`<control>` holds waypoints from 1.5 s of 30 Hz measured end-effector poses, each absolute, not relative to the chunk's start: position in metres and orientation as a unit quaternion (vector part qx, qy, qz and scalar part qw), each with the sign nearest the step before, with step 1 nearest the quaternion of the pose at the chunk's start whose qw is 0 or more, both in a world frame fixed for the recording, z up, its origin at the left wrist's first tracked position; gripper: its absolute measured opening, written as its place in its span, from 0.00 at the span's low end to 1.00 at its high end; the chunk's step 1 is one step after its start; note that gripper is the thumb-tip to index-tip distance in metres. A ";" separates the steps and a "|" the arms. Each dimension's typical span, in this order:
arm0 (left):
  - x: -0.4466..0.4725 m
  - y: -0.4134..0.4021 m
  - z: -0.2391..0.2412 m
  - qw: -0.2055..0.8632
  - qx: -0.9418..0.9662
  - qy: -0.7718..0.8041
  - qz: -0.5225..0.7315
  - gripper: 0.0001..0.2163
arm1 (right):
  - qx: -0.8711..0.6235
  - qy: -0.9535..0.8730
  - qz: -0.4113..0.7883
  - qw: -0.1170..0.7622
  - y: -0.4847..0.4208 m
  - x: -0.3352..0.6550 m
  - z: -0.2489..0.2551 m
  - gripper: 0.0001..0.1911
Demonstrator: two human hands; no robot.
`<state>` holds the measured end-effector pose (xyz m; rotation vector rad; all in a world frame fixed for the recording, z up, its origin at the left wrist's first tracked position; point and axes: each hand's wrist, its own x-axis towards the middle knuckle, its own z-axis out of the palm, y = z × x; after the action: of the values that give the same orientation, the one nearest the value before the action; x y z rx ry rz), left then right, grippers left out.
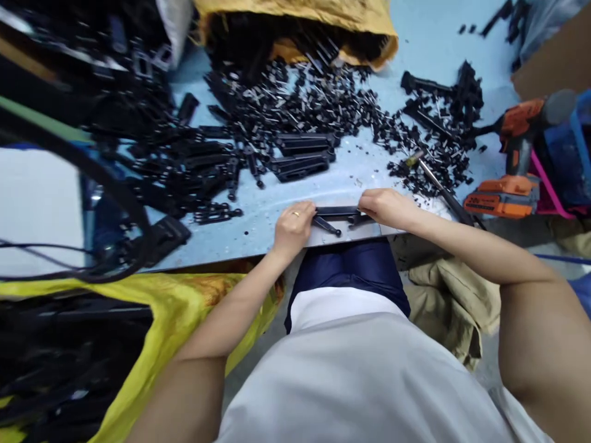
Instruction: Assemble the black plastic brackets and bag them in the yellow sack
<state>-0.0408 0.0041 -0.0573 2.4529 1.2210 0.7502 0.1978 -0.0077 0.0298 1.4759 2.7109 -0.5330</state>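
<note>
At the front edge of the blue table, my left hand (294,229) is closed round the left end of a long black plastic bar (337,211). The bar's other end is in the closed fingers of my right hand (386,206). From beside my left fingers a short black arm with a ball tip (329,226) slants down to the right. A small dark piece (359,219) sticks out under my right fingers. My fingers hide both ends of the bar, so how these parts join cannot be seen.
Small black and metal parts (305,92) spill from a yellow sack (295,7). Finished-looking black bars (302,154) lie beyond my hands. A hammer (438,184) and an orange power drill (512,160) lie right. A yellow bag (175,301) of black parts stands below left.
</note>
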 end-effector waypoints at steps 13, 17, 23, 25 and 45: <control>-0.011 0.008 -0.049 0.122 0.938 0.308 0.099 0.24 | 0.419 0.904 -0.085 -0.023 -0.031 0.234 -0.031 0.27; 0.000 0.016 -0.034 0.097 0.936 0.336 0.032 0.24 | 0.486 0.872 -0.053 0.037 -0.023 0.236 -0.031 0.38; 0.004 0.024 -0.013 0.146 0.905 0.399 -0.014 0.22 | 0.457 0.887 -0.054 0.021 -0.011 0.232 -0.011 0.44; 0.006 0.027 -0.010 0.157 0.888 0.433 -0.018 0.21 | 0.449 0.892 -0.055 0.007 -0.008 0.233 -0.002 0.43; -0.008 -0.032 0.026 0.266 0.861 0.174 0.396 0.31 | 0.209 0.923 -0.210 -0.245 -0.044 0.211 0.079 0.30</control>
<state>-0.0080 -0.0318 0.0256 2.3260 0.4698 1.0702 0.2108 -0.0442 0.0788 0.7846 3.4630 -0.7869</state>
